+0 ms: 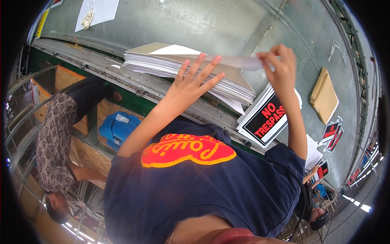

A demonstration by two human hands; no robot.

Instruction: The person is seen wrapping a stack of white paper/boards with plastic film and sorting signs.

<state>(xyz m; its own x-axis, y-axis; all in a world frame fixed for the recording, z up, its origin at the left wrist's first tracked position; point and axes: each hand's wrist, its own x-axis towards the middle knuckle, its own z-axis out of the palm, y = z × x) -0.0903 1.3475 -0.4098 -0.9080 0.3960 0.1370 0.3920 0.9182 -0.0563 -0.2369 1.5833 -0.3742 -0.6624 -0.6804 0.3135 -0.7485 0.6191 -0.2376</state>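
Note:
A thick stack of white sheets with a grey-brown board on top lies at the table's near edge. Across its near side my left hand is spread open, fingers stretched and fingertips at the top of the stack. My right hand, farther right, is closed in a pinch on the end of a thin pale sheet, blurred by motion and raised above the board. Below my right forearm sits a pile of black, red and white printed signs, partly covered by that arm.
Brown cardboard-like pieces and more printed signs lie to the right on the grey metal table. A crumpled cloth rests on white paper at far left. One person is at left; another holds a sign at lower right.

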